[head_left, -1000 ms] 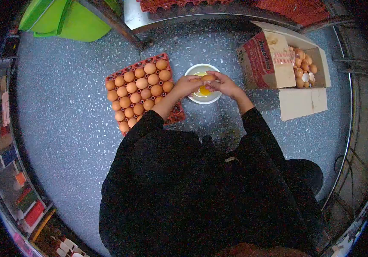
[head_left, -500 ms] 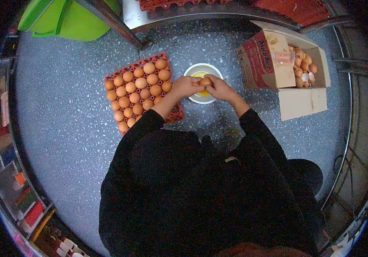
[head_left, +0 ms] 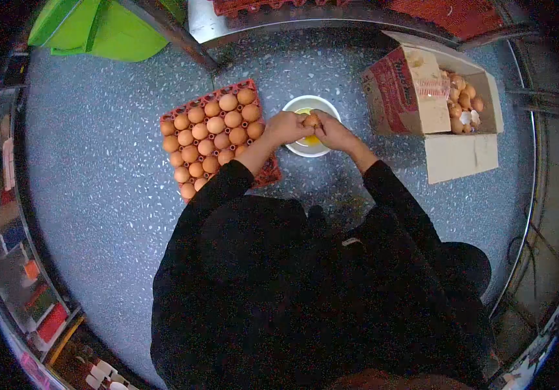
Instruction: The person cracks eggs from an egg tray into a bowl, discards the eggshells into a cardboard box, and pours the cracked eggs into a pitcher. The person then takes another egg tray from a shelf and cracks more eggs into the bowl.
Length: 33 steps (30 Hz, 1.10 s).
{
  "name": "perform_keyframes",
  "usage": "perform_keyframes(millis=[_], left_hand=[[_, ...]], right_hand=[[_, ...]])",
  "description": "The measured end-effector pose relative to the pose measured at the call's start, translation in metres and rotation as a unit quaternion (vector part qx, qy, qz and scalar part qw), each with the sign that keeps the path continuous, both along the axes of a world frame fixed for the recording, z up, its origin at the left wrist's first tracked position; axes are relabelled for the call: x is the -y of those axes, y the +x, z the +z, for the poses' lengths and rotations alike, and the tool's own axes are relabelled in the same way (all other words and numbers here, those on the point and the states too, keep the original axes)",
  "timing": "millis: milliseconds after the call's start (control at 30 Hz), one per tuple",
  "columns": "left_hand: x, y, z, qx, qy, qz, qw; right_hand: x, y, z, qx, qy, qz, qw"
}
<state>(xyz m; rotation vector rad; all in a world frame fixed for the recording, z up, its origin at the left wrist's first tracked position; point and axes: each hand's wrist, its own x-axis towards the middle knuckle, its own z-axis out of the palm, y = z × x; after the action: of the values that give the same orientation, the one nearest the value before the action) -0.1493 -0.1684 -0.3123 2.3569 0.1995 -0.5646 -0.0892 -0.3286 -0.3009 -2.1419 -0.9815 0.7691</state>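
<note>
Over a white bowl (head_left: 311, 153) on the speckled floor, both my hands close on one brown egg (head_left: 312, 121). My left hand (head_left: 284, 128) grips it from the left, and my right hand (head_left: 335, 132) from the right. Yellow yolk and clear egg white lie in the bowl beneath. Fingers cover much of the egg, so how far its shell is split I cannot tell. Just left of the bowl is a red egg tray (head_left: 268, 170) with rows of brown eggs, its near right part partly behind my left arm.
At the right stands an open cardboard box (head_left: 390, 91) holding broken eggshells (head_left: 463, 104), one flap folded out on the floor. A metal table leg (head_left: 195, 53) rises behind the tray, near a green plastic container (head_left: 120, 32). Shelves line the left edge.
My fingers have drawn in closer around the egg, so less of it shows. The hands stay above the bowl; the view has shifted slightly.
</note>
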Motion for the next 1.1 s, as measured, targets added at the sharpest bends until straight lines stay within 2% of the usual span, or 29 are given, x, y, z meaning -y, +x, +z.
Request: perform_keyframes(millis=[200, 400, 567, 633, 733, 833, 900, 967, 1000, 1100], left_hand=[[0.000, 0.003, -0.011, 0.014, 0.014, -0.032, 0.999], [0.004, 0.000, -0.006, 0.052, 0.039, -0.048, 0.997], [0.002, 0.000, 0.007, 0.038, 0.047, -0.067, 0.996], [0.000, 0.000, 0.010, 0.044, 0.053, -0.081, 0.994], [-0.001, -0.003, 0.018, 0.081, 0.063, -0.079, 0.992], [-0.002, -0.007, 0.029, 0.136, 0.099, -0.107, 0.980], [-0.003, -0.010, 0.043, 0.198, 0.160, -0.143, 0.956], [-0.004, -0.010, 0.033, 0.237, 0.181, -0.159, 0.941], [-0.005, -0.010, 0.029, 0.275, 0.201, -0.174, 0.924], [-0.006, -0.009, 0.040, 0.268, 0.207, -0.176, 0.924]], right_hand=[[0.001, -0.002, 0.001, -0.002, -0.003, -0.007, 1.000], [0.004, -0.006, -0.007, -0.006, 0.000, -0.012, 1.000], [0.003, -0.005, 0.006, -0.035, 0.018, 0.008, 0.999], [0.008, -0.005, -0.003, 0.032, 0.037, 0.021, 0.999], [0.016, -0.002, -0.006, -0.006, 0.044, 0.015, 0.999], [0.020, 0.002, -0.004, 0.009, 0.039, 0.038, 0.998], [0.021, 0.003, 0.009, -0.004, 0.046, 0.042, 0.998], [0.021, 0.003, 0.015, -0.018, 0.053, 0.048, 0.997], [0.020, 0.004, 0.017, -0.017, 0.025, 0.039, 0.999], [0.014, 0.004, 0.042, -0.008, -0.037, 0.027, 0.999]])
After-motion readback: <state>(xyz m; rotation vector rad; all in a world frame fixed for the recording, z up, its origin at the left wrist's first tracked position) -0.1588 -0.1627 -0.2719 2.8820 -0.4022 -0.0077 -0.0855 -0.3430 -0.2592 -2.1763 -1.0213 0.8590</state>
